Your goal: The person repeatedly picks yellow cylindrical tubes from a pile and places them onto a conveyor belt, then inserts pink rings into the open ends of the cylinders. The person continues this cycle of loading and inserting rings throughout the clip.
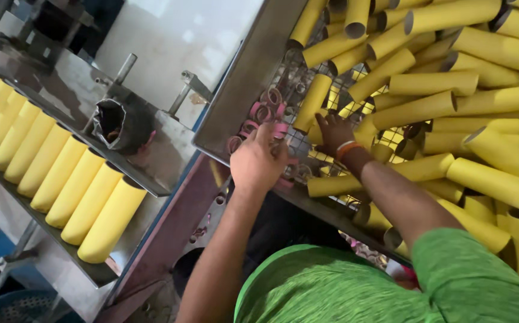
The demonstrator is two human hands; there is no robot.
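Observation:
My left hand (pixel 258 158) reaches into the corner of a wire-mesh bin (pixel 298 143), its fingers bent over a cluster of small pink rings (pixel 264 113); whether it grips one is hidden. My right hand (pixel 333 133) rests palm down on the mesh just right of the rings, beside a yellow cardboard tube (pixel 313 101); an orange band circles its wrist. A big loose pile of yellow tubes (pixel 451 96) fills the bin to the right.
A sloped metal tray (pixel 101 272) at left holds a row of yellow tubes (pixel 62 170) lying side by side. A dark funnel-like part (pixel 119 125) sits above it. The bin's steel rim (pixel 247 75) runs diagonally. A blue basket (pixel 20 305) stands below.

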